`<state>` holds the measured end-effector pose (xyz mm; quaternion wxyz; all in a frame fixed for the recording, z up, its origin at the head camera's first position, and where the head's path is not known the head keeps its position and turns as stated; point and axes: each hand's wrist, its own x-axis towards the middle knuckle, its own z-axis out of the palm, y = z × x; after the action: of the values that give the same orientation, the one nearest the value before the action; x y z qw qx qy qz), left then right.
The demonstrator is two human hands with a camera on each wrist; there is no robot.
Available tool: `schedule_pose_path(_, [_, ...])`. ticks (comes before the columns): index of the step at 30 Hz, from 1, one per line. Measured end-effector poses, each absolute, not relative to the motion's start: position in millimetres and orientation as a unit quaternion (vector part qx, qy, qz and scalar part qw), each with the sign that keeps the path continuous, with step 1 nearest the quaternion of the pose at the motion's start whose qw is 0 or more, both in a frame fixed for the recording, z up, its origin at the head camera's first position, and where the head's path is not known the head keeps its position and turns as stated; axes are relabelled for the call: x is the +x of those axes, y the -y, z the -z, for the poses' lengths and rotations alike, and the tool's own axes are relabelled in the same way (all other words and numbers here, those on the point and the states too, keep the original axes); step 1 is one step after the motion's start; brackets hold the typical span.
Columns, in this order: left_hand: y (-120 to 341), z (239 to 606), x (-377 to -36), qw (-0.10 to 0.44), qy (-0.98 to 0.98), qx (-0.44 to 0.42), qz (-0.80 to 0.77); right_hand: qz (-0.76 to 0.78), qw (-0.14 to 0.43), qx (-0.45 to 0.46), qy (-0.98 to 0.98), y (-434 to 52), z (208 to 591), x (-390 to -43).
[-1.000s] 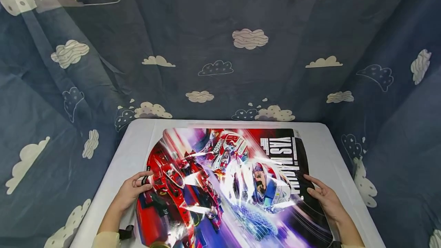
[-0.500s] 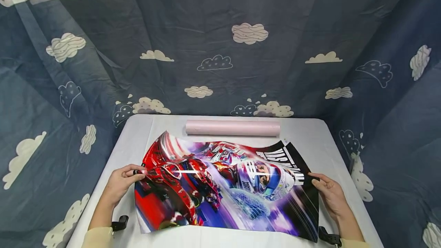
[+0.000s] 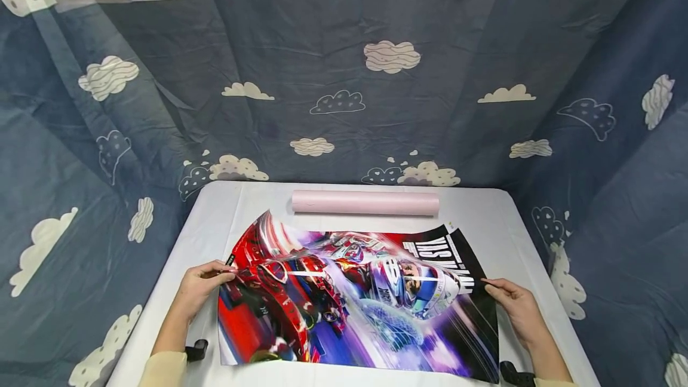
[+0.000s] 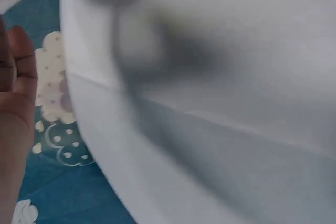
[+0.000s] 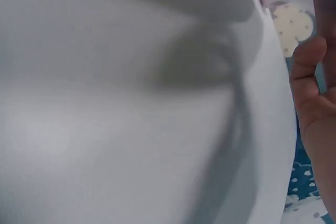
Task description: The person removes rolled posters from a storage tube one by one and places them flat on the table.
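A glossy poster (image 3: 376, 339) with a red racing car, helmeted figures and white lettering spans the space between both hands. My left hand (image 3: 199, 288) pinches its left edge between thumb and fingers. At the opposite edge, my right hand (image 3: 516, 306) pinches the black border the same way. The sheet sags and ripples between the grips, its far corners turned up. In the left wrist view, part of the left hand (image 4: 18, 87) shows at the side. The right wrist view catches the right hand (image 5: 315, 93) at its border, with the poster's shadow on the tabletop.
A pale pink roll (image 3: 365, 203) lies across the back of the white table (image 3: 215, 214), behind the poster. Dark blue cloud-patterned cloth (image 3: 430, 112) hangs behind the table and along both sides.
The poster has come down and tilted from a raised pose that covered most of the table, uncovering the pink roll behind it. Both hands keep their grip on its side edges.
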<state>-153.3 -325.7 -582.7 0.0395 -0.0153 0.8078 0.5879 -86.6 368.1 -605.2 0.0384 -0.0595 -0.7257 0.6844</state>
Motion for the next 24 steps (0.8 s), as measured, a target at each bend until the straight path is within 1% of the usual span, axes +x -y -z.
schedule_pose_path(4, [326.4, 601.8, -155.3, 0.098, -0.831, -0.05, -0.545, -0.571, -0.03, -0.11, 0.813, -373.4, 610.2, -88.6])
schedule_pose_path(6, [326.1, 609.6, -155.0, 0.122, -0.837, -0.061, -0.53, -0.508, -0.064, -0.12, 0.85, -374.6, 612.8, -89.7])
schedule_pose_path(9, [323.1, 616.2, -155.8, 0.145, -0.842, -0.06, -0.516, -0.439, -0.088, -0.112, 0.887, -374.9, 613.5, -91.3])
schedule_pose_path(11, [320.8, 617.1, -156.2, 0.148, -0.852, -0.05, -0.5, -0.411, -0.085, -0.096, 0.902, -373.5, 612.3, -91.0])
schedule_pose_path(18, [311.9, 614.2, -160.1, 0.128, -0.913, -0.004, -0.388, -0.351, -0.068, -0.05, 0.932, -368.9, 611.4, -91.8])
schedule_pose_path(21, [309.9, 612.7, -160.0, 0.109, -0.935, 0.024, -0.336, -0.318, -0.05, -0.046, 0.946, -366.3, 614.1, -94.2])
schedule_pose_path(24, [310.2, 612.2, -158.0, 0.099, -0.947, 0.037, -0.305, -0.299, -0.046, -0.047, 0.952, -363.0, 617.8, -94.8])
